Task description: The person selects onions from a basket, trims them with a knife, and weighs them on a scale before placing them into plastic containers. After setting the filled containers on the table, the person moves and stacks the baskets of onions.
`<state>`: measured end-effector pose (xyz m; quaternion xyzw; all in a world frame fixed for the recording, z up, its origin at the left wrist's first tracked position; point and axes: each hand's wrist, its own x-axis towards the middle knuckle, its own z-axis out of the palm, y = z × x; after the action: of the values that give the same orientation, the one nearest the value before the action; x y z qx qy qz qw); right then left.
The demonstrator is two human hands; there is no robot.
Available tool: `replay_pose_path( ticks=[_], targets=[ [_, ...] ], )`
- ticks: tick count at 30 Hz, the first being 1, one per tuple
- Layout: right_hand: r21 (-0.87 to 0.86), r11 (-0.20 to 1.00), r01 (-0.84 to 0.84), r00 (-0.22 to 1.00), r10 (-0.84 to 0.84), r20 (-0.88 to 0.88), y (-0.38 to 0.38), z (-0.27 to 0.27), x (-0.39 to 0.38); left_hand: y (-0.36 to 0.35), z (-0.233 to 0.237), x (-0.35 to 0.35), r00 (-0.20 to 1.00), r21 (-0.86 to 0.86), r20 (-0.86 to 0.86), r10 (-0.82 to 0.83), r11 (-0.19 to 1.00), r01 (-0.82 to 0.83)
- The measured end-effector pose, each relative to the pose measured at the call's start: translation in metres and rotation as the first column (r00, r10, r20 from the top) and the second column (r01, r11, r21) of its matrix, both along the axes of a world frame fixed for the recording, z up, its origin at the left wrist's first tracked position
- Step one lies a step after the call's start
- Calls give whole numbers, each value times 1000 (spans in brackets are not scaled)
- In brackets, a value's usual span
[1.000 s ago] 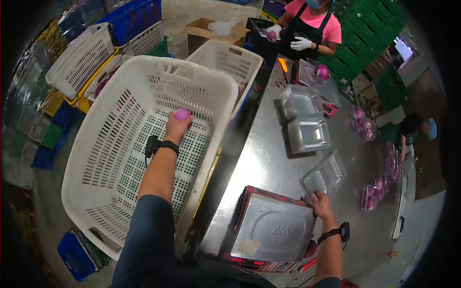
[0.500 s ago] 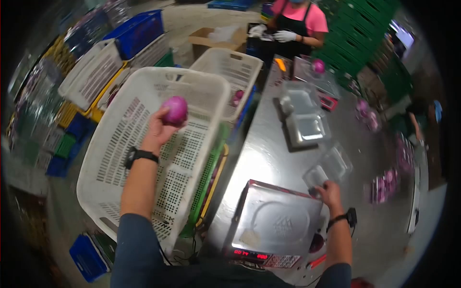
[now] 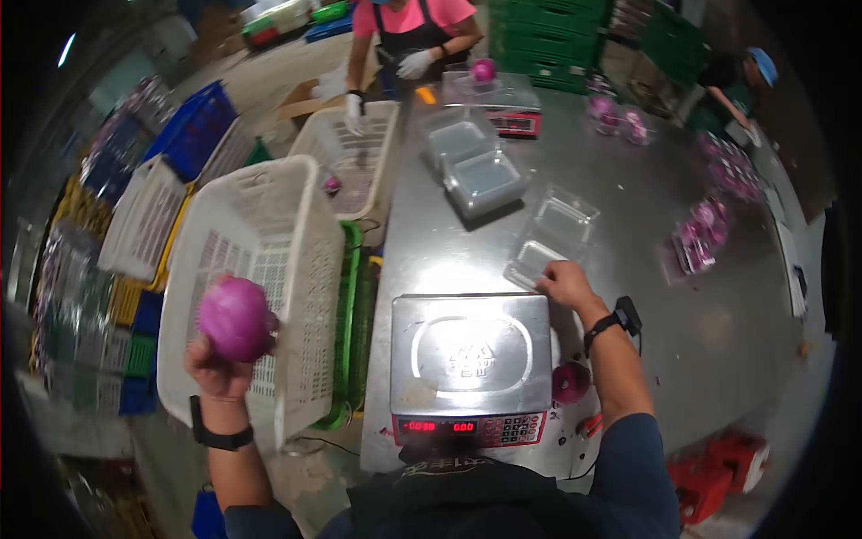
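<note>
My left hand (image 3: 220, 368) is closed around a round purple-red onion (image 3: 235, 319), raised over the near side of a tall white plastic crate (image 3: 310, 251). On the steel table, my right hand (image 3: 572, 289) pinches the near corner of an open clear plastic clamshell box (image 3: 557, 235). Just in front of me is a digital scale (image 3: 471, 355) with a bare metal pan and lit red digits. A purple onion or piece of one (image 3: 570, 384) lies beside the scale, under my right forearm.
Stacked clear clamshells (image 3: 480, 175) stand farther up the steel table (image 3: 628, 332). A second scale (image 3: 512, 124) bears an onion (image 3: 484, 70). Packed onions (image 3: 705, 234) lie to the right. A gloved co-worker (image 3: 404, 36) reaches into another white crate (image 3: 386, 135); another person (image 3: 736, 90) is far right.
My left hand has drawn the onion back toward me, up and out of the crate. My right hand keeps hold of the clamshell. The co-worker's gloved hand has moved to the far crate.
</note>
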<state>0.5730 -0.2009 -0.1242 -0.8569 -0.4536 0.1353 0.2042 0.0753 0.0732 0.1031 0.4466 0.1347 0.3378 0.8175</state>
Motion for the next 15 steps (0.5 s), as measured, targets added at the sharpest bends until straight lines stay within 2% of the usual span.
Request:
replay_pose_path(
  ticks=[2, 5, 8, 10, 12, 15],
  targets=[
    [19, 998, 57, 994, -55, -90, -5, 2, -1, -38, -9, 1, 1000, -79, 13, -26, 996, 27],
    [-13, 999, 43, 991, -45, -127, -8, -13, 5, -85, -22, 5, 999, -221, 6, -42, 974, 42],
    [50, 998, 43, 986, -34, -166, -8, -18, 3, -116, -47, 6, 995, -332, 48, -87, 938, 99],
    [77, 997, -8, 991, 18, -136, -10, -31, 9, -129, -63, 5, 997, -344, 35, -72, 935, 80],
    [95, 995, -41, 993, 51, -102, -8, -34, 9, -140, -80, 9, 994, -449, 51, -99, 887, 111],
    [50, 998, 47, 998, -45, -46, -9, -24, 9, -150, -92, 14, 992, -496, 63, -108, 859, 125]
  ],
)
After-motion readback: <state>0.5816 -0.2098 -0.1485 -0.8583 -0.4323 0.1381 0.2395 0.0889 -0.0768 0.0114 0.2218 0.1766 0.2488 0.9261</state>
